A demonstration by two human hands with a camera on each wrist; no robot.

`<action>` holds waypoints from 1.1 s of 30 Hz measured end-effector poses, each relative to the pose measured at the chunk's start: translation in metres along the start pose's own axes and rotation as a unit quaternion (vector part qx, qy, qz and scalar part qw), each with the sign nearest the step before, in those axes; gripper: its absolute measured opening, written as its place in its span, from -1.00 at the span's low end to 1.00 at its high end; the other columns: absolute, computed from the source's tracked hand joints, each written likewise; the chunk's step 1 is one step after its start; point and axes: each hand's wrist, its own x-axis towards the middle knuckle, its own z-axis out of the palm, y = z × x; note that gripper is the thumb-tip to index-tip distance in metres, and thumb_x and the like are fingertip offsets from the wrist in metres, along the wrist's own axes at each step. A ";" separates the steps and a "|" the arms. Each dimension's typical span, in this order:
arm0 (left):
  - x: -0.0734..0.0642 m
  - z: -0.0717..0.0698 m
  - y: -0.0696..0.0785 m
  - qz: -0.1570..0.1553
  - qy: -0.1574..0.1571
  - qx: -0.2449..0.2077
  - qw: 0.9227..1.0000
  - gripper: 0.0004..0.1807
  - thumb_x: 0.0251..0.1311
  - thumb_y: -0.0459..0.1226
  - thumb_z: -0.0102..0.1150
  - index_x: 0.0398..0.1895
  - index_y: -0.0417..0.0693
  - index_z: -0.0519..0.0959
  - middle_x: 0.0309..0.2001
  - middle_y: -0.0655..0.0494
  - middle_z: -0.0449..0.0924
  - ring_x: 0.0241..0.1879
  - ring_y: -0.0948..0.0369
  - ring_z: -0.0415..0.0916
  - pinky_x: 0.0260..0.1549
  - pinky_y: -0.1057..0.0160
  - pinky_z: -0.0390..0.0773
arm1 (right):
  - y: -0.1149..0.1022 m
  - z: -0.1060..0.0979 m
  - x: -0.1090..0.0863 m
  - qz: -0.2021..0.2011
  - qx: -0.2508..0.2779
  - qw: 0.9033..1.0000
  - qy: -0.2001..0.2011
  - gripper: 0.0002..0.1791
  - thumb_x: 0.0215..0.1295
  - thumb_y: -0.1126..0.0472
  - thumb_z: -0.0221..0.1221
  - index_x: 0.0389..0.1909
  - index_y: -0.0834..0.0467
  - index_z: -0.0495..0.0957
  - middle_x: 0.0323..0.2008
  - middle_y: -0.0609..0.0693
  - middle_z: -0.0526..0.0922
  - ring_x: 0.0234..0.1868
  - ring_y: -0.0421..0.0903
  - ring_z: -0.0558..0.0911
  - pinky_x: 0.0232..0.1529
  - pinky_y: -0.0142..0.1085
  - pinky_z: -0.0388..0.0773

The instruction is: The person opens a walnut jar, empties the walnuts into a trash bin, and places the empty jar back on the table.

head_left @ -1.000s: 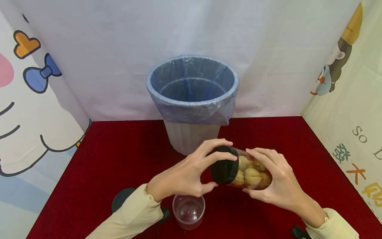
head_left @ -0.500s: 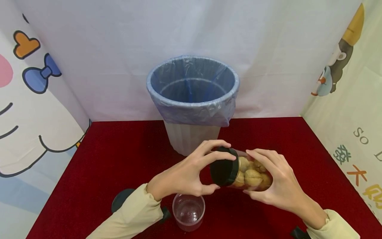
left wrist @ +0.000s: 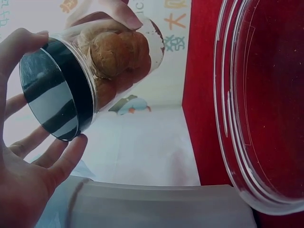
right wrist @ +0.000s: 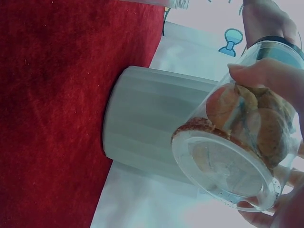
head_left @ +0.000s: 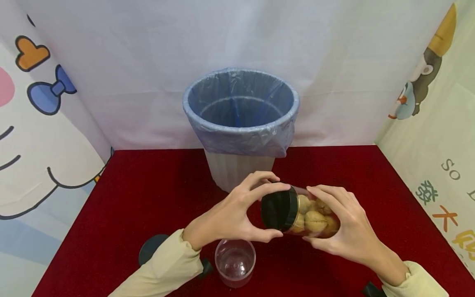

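Observation:
A clear jar (right wrist: 223, 166) of walnuts (head_left: 315, 221) is held tilted on its side above the table, its black lid (head_left: 278, 210) facing left. My left hand (head_left: 234, 212) grips the lid's rim, thumb below and fingers above. Around the jar's body, near its base, curls my right hand (head_left: 345, 227). Walnuts crowd against the plastic in the left wrist view, and the lid (left wrist: 54, 90) sits on the jar mouth. Below my left hand stands a clear round plastic cup (head_left: 235, 266).
A white bin (head_left: 237, 169) with a blue liner (head_left: 248, 142) stands at the back of the red table (head_left: 159, 185). A dark round disc (head_left: 151, 248) lies partly under my left sleeve (head_left: 167, 264). Printed cloth (head_left: 441, 165) hangs on both sides.
My left hand has turned slightly on the lid, its thumb sliding right along the lower edge and its fingers shifting left. The jar and right hand have barely moved.

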 end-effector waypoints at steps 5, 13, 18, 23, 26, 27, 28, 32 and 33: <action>-0.001 0.000 0.000 -0.001 0.013 0.000 1.000 -0.12 -0.18 -0.02 0.49 0.31 0.11 0.34 0.20 0.09 0.22 0.14 0.25 0.26 0.04 0.33 0.41 | 0.000 0.000 0.000 -0.002 0.001 1.000 0.003 -0.14 -0.13 -0.28 0.34 0.15 0.18 0.49 0.06 0.06 0.50 0.03 -0.07 0.42 -0.02 -0.29 0.21; -0.004 -0.003 0.001 0.000 0.024 0.002 1.000 -0.12 -0.17 -0.02 0.48 0.32 0.09 0.34 0.21 0.07 0.24 0.12 0.22 0.28 0.03 0.31 0.42 | -0.001 0.001 0.000 -0.002 0.003 1.000 0.005 -0.14 -0.19 -0.22 0.39 0.15 0.18 0.49 0.05 0.06 0.51 0.02 -0.07 0.42 -0.02 -0.30 0.21; -0.005 -0.006 0.002 -0.010 0.020 0.007 1.000 -0.12 -0.15 0.00 0.47 0.33 0.11 0.34 0.22 0.09 0.23 0.14 0.21 0.24 0.03 0.28 0.42 | -0.002 0.001 0.001 -0.001 0.000 1.000 0.005 -0.14 -0.18 -0.22 0.39 0.13 0.20 0.50 0.05 0.06 0.51 0.02 -0.07 0.43 0.00 -0.30 0.21; -0.006 -0.007 0.002 -0.013 0.020 0.014 1.000 -0.13 -0.14 0.02 0.45 0.33 0.12 0.35 0.23 0.10 0.23 0.15 0.19 0.23 0.03 0.25 0.42 | -0.002 0.001 0.002 -0.001 0.000 1.000 0.006 -0.14 -0.21 -0.20 0.41 0.12 0.21 0.50 0.05 0.07 0.51 0.02 -0.07 0.43 0.00 -0.31 0.20; -0.006 -0.008 0.003 -0.010 0.023 0.017 1.000 -0.14 -0.14 0.03 0.45 0.32 0.12 0.36 0.22 0.09 0.24 0.14 0.19 0.23 0.01 0.24 0.43 | -0.002 0.000 0.002 -0.004 -0.001 1.000 0.007 -0.13 -0.25 -0.17 0.43 0.12 0.21 0.50 0.05 0.07 0.52 0.02 -0.07 0.43 0.01 -0.32 0.20; -0.006 -0.008 0.002 -0.009 0.024 0.018 1.000 -0.14 -0.14 0.03 0.45 0.32 0.12 0.36 0.22 0.09 0.24 0.13 0.19 0.23 0.01 0.24 0.43 | -0.002 0.000 0.002 -0.004 -0.001 1.000 0.008 -0.13 -0.25 -0.16 0.43 0.12 0.21 0.50 0.05 0.07 0.52 0.02 -0.07 0.43 0.01 -0.32 0.20; -0.006 -0.008 0.002 -0.009 0.025 0.018 0.999 -0.14 -0.15 0.03 0.44 0.32 0.12 0.36 0.22 0.09 0.24 0.13 0.19 0.23 0.00 0.24 0.44 | -0.002 0.000 0.002 -0.005 -0.001 1.000 0.008 -0.13 -0.25 -0.16 0.43 0.12 0.21 0.50 0.05 0.07 0.52 0.02 -0.07 0.43 0.01 -0.33 0.20; -0.007 -0.009 0.002 -0.012 0.029 0.019 0.999 -0.14 -0.17 0.03 0.44 0.31 0.13 0.37 0.22 0.10 0.25 0.11 0.20 0.22 -0.03 0.23 0.45 | -0.002 0.000 0.002 -0.006 -0.002 1.000 0.008 -0.13 -0.29 -0.14 0.45 0.13 0.20 0.51 0.04 0.07 0.52 0.02 -0.07 0.43 0.01 -0.33 0.20; -0.008 -0.009 0.002 -0.013 0.029 0.020 0.999 -0.14 -0.17 0.03 0.44 0.31 0.13 0.37 0.21 0.11 0.25 0.11 0.20 0.21 -0.04 0.23 0.45 | -0.002 0.000 0.002 -0.006 -0.002 1.000 0.008 -0.12 -0.30 -0.13 0.45 0.12 0.20 0.51 0.04 0.07 0.52 0.02 -0.07 0.43 0.00 -0.33 0.20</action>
